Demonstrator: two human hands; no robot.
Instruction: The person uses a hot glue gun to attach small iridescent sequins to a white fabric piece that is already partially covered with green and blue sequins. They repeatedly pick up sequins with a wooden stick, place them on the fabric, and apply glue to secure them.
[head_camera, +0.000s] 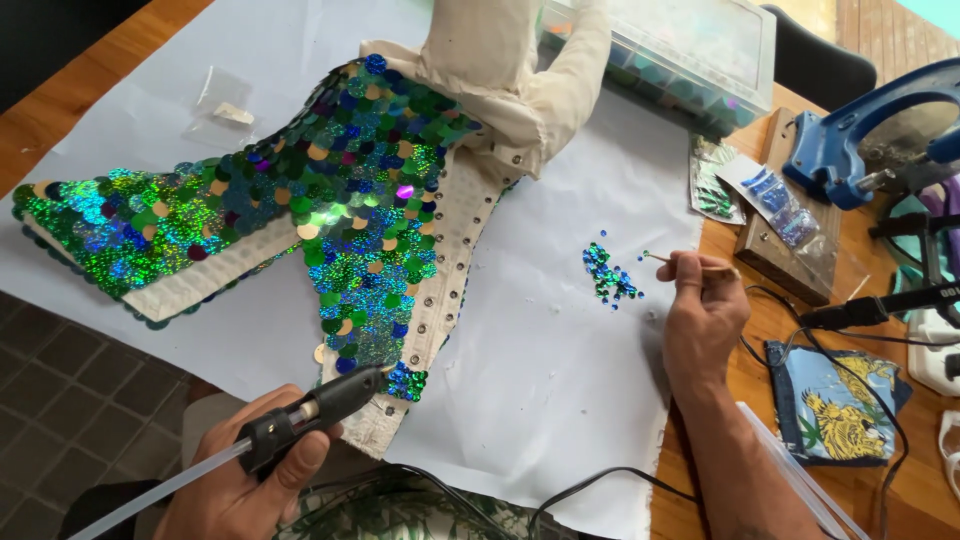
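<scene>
A cream fabric boot (470, 190) lies on white paper (560, 380), much of it covered in green and blue holographic sequins (360, 190). My left hand (240, 480) grips a black glue gun (310, 415) with a clear stick out its back; its nozzle touches the boot's lower edge by a sequin patch. My right hand (705, 315) pinches a thin wooden stick (665, 260), its tip just right of a small pile of loose sequins (608, 275) on the paper.
A clear compartment box (700, 50) of sequins stands at the back. At the right sit sequin packets (770, 195), a blue hand press (860, 145) on a wooden block, a printed fabric pouch (830, 400), black cables and spare glue sticks (800, 480).
</scene>
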